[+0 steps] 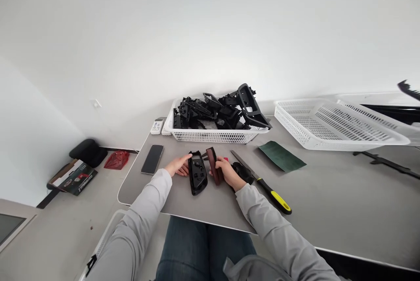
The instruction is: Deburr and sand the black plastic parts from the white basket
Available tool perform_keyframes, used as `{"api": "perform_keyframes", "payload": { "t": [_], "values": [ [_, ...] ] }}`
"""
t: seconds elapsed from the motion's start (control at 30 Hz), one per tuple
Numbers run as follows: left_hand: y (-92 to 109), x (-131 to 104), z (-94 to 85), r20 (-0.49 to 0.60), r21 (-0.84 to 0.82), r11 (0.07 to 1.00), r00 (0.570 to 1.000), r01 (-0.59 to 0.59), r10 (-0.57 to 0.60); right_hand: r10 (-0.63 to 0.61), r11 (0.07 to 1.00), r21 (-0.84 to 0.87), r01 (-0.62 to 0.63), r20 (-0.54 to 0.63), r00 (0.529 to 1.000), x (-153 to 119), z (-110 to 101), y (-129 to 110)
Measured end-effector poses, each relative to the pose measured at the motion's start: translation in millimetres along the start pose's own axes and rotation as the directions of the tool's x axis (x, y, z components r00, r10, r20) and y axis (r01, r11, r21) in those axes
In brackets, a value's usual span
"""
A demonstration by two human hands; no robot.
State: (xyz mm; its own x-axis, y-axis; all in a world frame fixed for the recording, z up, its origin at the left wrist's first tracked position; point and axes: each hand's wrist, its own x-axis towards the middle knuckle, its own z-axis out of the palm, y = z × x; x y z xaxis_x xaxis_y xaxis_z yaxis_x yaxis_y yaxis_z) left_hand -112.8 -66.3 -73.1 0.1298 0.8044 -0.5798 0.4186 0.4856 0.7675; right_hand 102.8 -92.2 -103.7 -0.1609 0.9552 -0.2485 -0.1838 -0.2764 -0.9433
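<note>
A black plastic part (198,175) stands tilted on the table's near side, its upper left edge against the thumb of my left hand (179,165). The fingers of that hand curl behind the part's left side, closed on it. My right hand (227,173) grips a dark reddish-brown block (215,171), just right of the black part. Beside my right wrist lies a black object (243,171), partly hidden. A file (276,198) with a black and yellow handle rests to the right of it, its blade pointing away to the upper left.
Behind my hands a white basket (213,135) holds several black plastic parts. At the right are another white basket (315,141) and a dark green sheet (282,156). A phone (152,159) lies at the left, below small white boxes (157,127).
</note>
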Motion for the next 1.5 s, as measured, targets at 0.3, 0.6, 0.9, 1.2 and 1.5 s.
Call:
{"api": "perform_keyframes", "payload": {
  "t": [0.3,0.6,0.9,1.2,1.5],
  "values": [
    [33,43,7.4,-0.443,0.456,0.887,0.845,-0.074,0.299,0.009,0.993,0.116,-0.002,-0.062,0.998,0,-5,-2],
    [16,55,24.5,-0.344,0.535,0.826,0.848,-0.176,0.403,0.0,0.997,0.081,0.011,-0.136,0.991,1,-1,3],
    [8,53,26.4,-0.286,0.504,0.793,0.8,-0.343,0.527,-0.002,1.0,0.008,0.004,-0.166,0.986,3,-4,16],
    [12,35,31.6,0.219,-0.275,0.898,0.888,-0.342,0.405,-0.054,0.998,0.014,0.056,-0.153,0.987,-10,-12,-3],
    [7,30,46.0,0.325,-0.438,0.88,0.881,-0.183,0.345,-0.322,0.88,-0.415,0.231,-0.165,0.932,-9,-13,11]
  ]
}}
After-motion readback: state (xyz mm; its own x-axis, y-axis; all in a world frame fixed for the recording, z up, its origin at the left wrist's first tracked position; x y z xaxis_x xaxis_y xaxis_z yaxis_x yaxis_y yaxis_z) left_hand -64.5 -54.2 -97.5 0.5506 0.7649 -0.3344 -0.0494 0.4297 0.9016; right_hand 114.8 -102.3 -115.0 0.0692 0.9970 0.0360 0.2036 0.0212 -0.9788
